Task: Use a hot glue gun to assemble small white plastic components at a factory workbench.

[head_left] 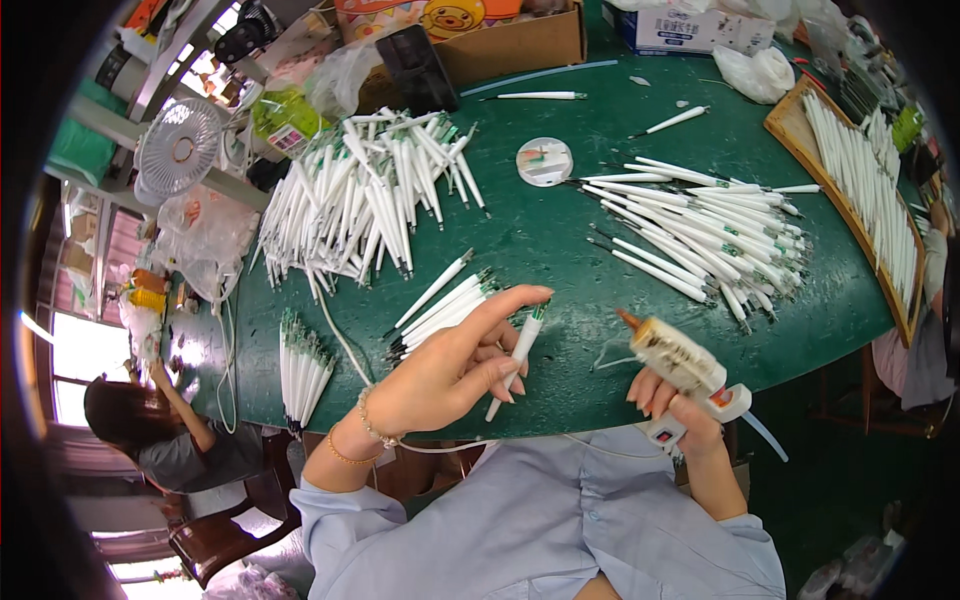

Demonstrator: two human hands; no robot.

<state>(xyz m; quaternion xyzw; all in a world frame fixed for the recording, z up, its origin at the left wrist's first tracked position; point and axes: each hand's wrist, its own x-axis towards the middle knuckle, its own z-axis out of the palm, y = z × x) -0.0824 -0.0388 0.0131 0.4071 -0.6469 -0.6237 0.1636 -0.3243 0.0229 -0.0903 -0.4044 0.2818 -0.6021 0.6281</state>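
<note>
My left hand [450, 372] is closed around a slim white pen [525, 348], tilted with its green end up. The index finger reaches over near that green end. In my right hand [692, 425] is a whitish hot glue gun [682, 358], its brown-stained nozzle pointing up and left, apart from the pen. A blue glue stick [765, 437] sticks out of its back. Just beyond my left hand lies a small group of white pens [450, 308], partly hidden by the fingers. A bigger fanned pile of pens [700, 230] lies beyond the glue gun.
On the green table [560, 235] are a large pen heap [365, 195], a small bundle [303, 372] and a round clear dish [545, 162]. A wooden tray [840, 200] holds pens at right. A white cable [345, 340] runs by my left wrist. Co-workers sit at both sides.
</note>
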